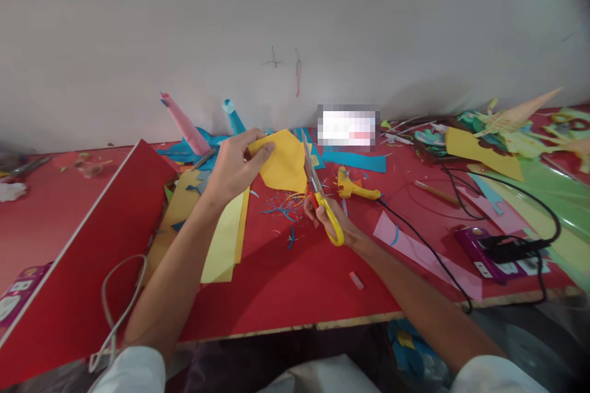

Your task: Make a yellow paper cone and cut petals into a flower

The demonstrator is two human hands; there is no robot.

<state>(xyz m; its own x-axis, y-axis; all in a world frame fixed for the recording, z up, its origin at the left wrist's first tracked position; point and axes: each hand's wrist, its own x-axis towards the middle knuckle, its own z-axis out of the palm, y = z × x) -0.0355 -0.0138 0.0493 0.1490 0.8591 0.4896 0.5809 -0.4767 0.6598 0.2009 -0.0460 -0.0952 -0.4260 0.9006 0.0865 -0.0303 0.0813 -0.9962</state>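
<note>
The left hand [233, 166] pinches the yellow paper [286, 166], probably light and easily creased, best held at its ten-o'clock edge; the right hand [343, 219] grips scissors [321, 201] toward four o'clock.

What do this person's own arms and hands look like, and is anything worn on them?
Both the left hand and right hand are human and gloveless. A plain white left sleeve and matching right sleeve leave the forearms bare, with no visible markings.
</note>
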